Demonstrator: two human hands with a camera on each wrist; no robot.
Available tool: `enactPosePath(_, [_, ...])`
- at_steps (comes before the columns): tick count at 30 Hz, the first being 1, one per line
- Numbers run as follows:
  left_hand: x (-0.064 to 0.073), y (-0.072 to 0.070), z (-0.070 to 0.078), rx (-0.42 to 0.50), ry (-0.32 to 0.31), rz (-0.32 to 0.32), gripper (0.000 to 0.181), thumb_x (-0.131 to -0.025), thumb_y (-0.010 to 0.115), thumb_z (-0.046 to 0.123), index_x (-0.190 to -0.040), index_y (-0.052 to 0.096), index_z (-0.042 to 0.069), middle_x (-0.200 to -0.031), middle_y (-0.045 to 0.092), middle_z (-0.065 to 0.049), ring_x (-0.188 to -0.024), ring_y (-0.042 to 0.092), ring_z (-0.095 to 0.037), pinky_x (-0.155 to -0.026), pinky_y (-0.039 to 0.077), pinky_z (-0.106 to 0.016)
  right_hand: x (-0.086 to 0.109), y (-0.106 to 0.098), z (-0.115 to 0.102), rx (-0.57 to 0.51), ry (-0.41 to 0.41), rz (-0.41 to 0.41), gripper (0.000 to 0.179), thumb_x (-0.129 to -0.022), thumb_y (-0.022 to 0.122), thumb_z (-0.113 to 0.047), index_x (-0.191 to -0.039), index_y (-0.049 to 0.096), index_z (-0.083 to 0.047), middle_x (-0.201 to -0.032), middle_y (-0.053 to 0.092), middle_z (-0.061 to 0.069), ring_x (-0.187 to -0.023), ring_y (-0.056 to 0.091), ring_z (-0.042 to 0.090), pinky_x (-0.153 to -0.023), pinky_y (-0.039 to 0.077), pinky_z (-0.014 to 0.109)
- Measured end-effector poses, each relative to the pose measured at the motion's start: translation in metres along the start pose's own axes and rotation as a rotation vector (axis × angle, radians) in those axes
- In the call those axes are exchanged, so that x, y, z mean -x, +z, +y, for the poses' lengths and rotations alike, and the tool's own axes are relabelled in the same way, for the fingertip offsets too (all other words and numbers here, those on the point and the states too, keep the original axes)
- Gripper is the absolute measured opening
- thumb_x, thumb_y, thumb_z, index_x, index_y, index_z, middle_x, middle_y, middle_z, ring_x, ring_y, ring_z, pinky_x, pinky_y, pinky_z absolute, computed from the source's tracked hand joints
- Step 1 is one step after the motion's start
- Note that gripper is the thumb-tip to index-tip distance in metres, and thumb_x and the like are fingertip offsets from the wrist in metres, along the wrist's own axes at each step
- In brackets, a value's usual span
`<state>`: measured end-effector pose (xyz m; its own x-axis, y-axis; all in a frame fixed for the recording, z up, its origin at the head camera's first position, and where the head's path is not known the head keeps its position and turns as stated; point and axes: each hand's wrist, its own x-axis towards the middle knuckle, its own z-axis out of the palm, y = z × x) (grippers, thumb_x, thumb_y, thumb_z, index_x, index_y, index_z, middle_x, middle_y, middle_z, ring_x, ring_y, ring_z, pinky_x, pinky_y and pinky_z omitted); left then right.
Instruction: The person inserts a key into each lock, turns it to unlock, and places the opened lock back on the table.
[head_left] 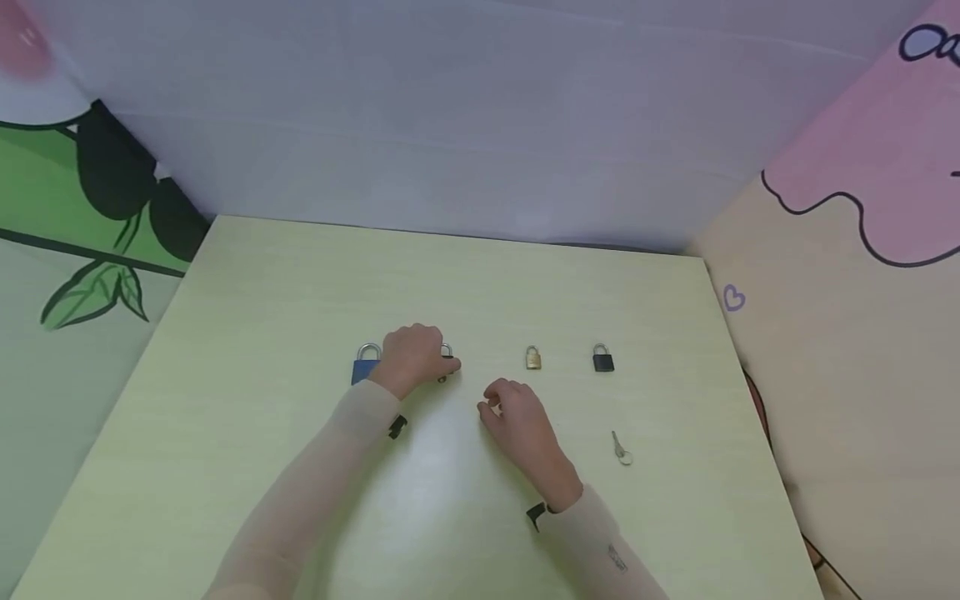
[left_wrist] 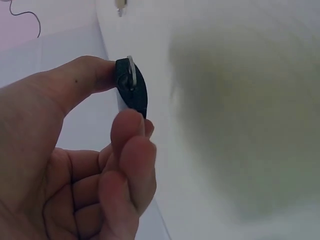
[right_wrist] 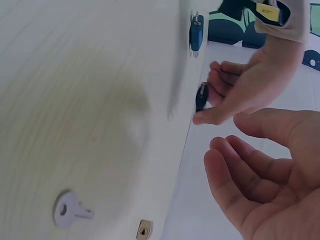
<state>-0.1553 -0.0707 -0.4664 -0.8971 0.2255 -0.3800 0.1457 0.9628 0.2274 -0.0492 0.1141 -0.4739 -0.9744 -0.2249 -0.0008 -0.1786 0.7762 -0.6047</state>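
Observation:
My left hand (head_left: pixel 415 354) pinches a small black padlock (left_wrist: pixel 131 87) between thumb and fingers. A thin silver piece, which looks like a key, stands out from its underside. The padlock's shackle shows beside the thumb in the head view. Left of that hand is a blue padlock (head_left: pixel 364 371), partly covered by it. My right hand (head_left: pixel 522 421) hovers over the table with loosely bent fingers and holds nothing. In the right wrist view, its fingers (right_wrist: pixel 225 182) are apart from the left hand and the black padlock.
On the pale table (head_left: pixel 480 283), a small brass padlock (head_left: pixel 533 359) and another black padlock (head_left: pixel 603 360) lie to the right. Nearer the front right is a silver key (head_left: pixel 619 448) with a ring. Printed walls border the table's back and sides.

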Motion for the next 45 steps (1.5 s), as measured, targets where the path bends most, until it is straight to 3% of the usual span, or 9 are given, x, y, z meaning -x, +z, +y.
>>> enactPosePath(9, [-0.002,0.022,-0.009,0.042,0.012,0.038,0.039,-0.084,0.065,0.039,-0.061,0.048,0.013,-0.057,0.038,0.002,-0.053,0.041,-0.017,-0.048,0.031,-0.032,0.012,-0.008,0.010,-0.039,-0.002,0.030,0.008,-0.091,0.069,-0.007,-0.099,0.067,-0.005,-0.085,0.063,0.001,-0.077,0.058,0.016,-0.069,0.051,0.031])
enactPosePath(18, [-0.005,0.028,-0.010,0.027,0.028,0.061,0.039,-0.085,0.064,0.040,-0.061,0.048,0.014,-0.057,0.036,0.002,-0.052,0.039,-0.016,-0.047,0.029,-0.031,0.018,-0.009,0.018,-0.072,-0.010,0.043,0.007,-0.092,0.069,-0.008,-0.099,0.067,-0.006,-0.085,0.063,0.001,-0.077,0.059,0.014,-0.069,0.052,0.029])
enactPosePath(25, [-0.003,0.026,-0.010,0.014,0.038,0.037,0.046,-0.090,0.065,0.048,-0.063,0.051,0.012,-0.058,0.039,0.001,-0.052,0.041,-0.016,-0.047,0.031,-0.031,0.022,-0.014,0.021,-0.065,0.007,0.054,0.006,-0.092,0.070,-0.009,-0.097,0.068,-0.007,-0.085,0.064,0.000,-0.077,0.060,0.014,-0.070,0.052,0.029])
enactPosePath(36, [0.002,0.016,-0.010,-0.008,0.030,0.017,0.051,-0.087,0.067,0.056,-0.067,0.055,0.010,-0.060,0.046,-0.001,-0.053,0.044,-0.017,-0.051,0.035,-0.032,0.029,-0.023,0.030,-0.030,0.040,0.052,0.008,-0.092,0.070,-0.011,-0.098,0.068,-0.007,-0.086,0.064,0.000,-0.078,0.061,0.014,-0.069,0.052,0.029])
enactPosePath(41, [0.001,0.007,-0.002,-0.002,0.028,0.020,0.051,-0.089,0.066,0.056,-0.066,0.056,0.010,-0.057,0.042,0.000,-0.052,0.042,-0.017,-0.050,0.032,-0.031,0.032,-0.027,0.035,-0.002,0.081,0.045,0.009,-0.093,0.070,-0.013,-0.100,0.068,-0.007,-0.086,0.063,-0.001,-0.078,0.058,0.014,-0.069,0.051,0.030])
enactPosePath(45, [-0.002,0.000,0.011,-0.005,0.040,0.014,0.052,-0.090,0.064,0.057,-0.071,0.059,0.009,-0.058,0.043,0.000,-0.051,0.044,-0.016,-0.048,0.033,-0.030,0.035,-0.029,0.038,0.079,0.105,0.053,0.013,-0.092,0.071,-0.015,-0.101,0.067,-0.007,-0.082,0.058,-0.003,-0.074,0.052,0.014,-0.064,0.046,0.029])
